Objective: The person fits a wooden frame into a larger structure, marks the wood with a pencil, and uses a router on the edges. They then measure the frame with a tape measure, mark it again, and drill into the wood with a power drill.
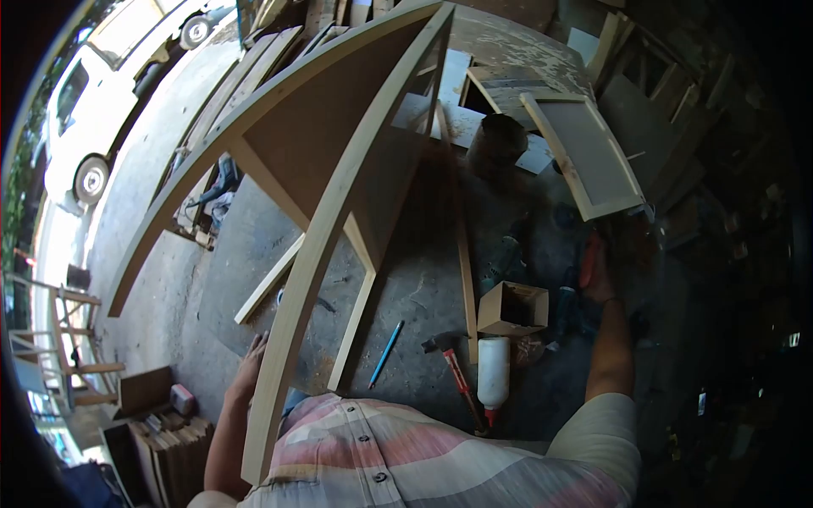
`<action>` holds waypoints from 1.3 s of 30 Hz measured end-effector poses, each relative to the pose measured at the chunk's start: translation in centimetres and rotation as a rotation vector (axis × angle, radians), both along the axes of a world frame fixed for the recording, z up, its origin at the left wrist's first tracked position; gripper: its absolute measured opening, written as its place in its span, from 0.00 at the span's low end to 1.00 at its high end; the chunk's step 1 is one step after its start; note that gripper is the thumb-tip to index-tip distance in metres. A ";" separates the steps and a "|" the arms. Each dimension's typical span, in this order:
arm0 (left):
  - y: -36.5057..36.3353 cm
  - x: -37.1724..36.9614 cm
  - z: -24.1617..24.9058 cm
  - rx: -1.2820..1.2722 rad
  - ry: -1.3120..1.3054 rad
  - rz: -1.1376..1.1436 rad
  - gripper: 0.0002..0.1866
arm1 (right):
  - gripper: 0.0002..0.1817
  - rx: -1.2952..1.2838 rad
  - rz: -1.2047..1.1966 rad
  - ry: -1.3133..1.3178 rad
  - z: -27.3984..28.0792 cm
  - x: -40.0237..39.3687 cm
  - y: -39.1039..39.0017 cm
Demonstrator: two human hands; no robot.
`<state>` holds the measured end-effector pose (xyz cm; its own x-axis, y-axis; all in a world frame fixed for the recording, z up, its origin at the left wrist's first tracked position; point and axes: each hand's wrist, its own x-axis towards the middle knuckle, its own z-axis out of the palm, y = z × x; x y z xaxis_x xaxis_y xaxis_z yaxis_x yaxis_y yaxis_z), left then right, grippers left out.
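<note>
A wooden frame (pixel 313 254) with long curved legs and brown panels stands tilted in front of me, one leg reaching my shirt. My left hand (pixel 250 364) rests at the table's edge beside that leg, fingers stretched out and partly hidden. On the right, my right hand (pixel 600 278) is closed round a red object (pixel 589 256), whose shape is dim. Between the hands lie a blue pencil (pixel 386 355), a hammer (pixel 456 372) with a red handle, and a white bottle (pixel 493 372) with a red tip. An open cardboard box (pixel 511 308) sits just beyond the bottle.
Green power tools (pixel 506 258) lie behind the box. Farther back are a dark round container (pixel 498 142) and a framed panel (pixel 589 152). Stacked boards (pixel 174 449) and a wooden chair (pixel 72 339) stand at the left, a white vehicle (pixel 93 110) beyond.
</note>
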<state>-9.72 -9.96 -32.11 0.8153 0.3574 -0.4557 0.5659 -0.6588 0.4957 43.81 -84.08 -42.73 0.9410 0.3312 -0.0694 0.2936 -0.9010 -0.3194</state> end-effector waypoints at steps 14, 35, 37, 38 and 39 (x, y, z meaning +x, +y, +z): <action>-3.7 3.8 2.9 0.121 -0.363 -0.397 0.11 | 0.30 0.173 -0.138 -0.158 14.0 -18.4 -6.6; -2.2 17.0 -0.7 -0.032 -0.538 -1.490 0.42 | 0.30 0.948 -1.209 -0.015 30.2 -63.6 36.2; -2.6 17.4 -1.5 -0.009 -0.600 -1.560 0.43 | 0.30 0.956 -1.230 0.010 30.7 -64.4 39.5; -2.7 17.4 -1.6 -0.028 -0.600 -1.576 0.43 | 0.30 0.972 -1.208 0.054 32.1 -63.5 42.7; -2.9 17.5 -1.7 -0.003 -0.567 -1.574 0.44 | 0.30 0.987 -1.187 0.097 32.9 -63.0 44.8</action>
<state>7.77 -12.86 -33.77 0.4048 -0.9144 0.0035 -0.8409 -0.3708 0.3942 -19.21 -39.28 -9.85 0.6921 -0.6288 -0.3544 -0.4699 -0.0198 -0.8825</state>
